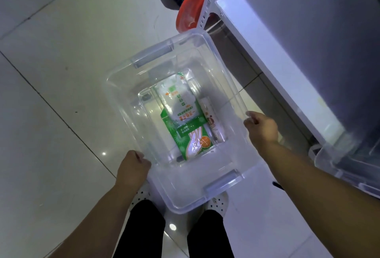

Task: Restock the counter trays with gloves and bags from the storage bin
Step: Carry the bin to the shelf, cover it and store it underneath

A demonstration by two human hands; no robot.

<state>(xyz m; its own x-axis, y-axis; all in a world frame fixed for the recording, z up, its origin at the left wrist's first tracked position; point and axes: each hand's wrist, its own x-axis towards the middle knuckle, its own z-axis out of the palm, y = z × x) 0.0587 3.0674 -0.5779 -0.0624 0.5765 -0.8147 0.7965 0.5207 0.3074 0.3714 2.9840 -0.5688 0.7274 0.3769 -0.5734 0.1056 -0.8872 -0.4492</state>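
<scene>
Left hand (133, 167) is clenched on the near-left rim of the clear plastic storage bin (123, 68), with the fingers curled over the lip. Right hand (261, 128) grips the right long rim the same way. Both hold the rim only; neither is on the grey clip handles (152, 55) at the short ends.

The bin looks to be held off the tiled floor (51, 72), above the shoes, though I can't confirm the clearance.

Contents lie flat on the bin bottom:
- a green-and-white flat packet of disposable gloves (183, 117), roughly central
- a narrow white carton (211, 122), just beside it on the right and touching or nearly so. Probably the bags, but the print is too small to read.

Handling judgement:
- The bin is nearly empty, so it is light. The thin walls will flex under the rim grip, and the smooth plastic is slippery. The clip handles would be a firmer hold.
- The loose contents will slide if the bin tilts, so keep it level.
- The glove packet is soft film, limp and slick. Pinch an edge or corner, or scoop under it.
- The carton is stiffer and can be pinched across its narrow sides.

A white worktop (267, 52) is to the right, and a second clear container (349, 165) is at lower right. The counter trays are not in view.
</scene>
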